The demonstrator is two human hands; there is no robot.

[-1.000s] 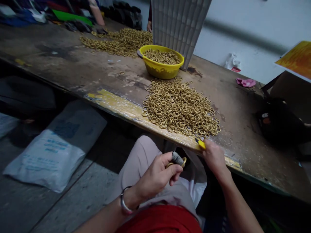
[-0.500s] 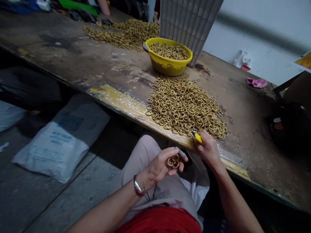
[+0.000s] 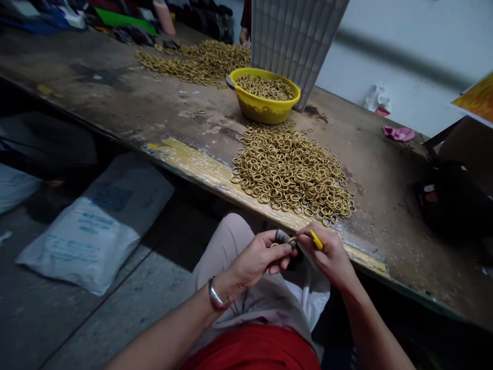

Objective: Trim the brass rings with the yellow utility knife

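Head view: left hand (image 3: 265,255) pinches a gold-coloured ring (image 3: 291,239), seen nearly edge-on, there between the hands; right hand (image 3: 326,253), just beside it, grips a slanting yellow tool (image 3: 316,240), nearer the ring pile (image 3: 290,174) lying beyond both.

Smooth metal rings (image 3: 290,172), plastic basin (image 3: 265,111)
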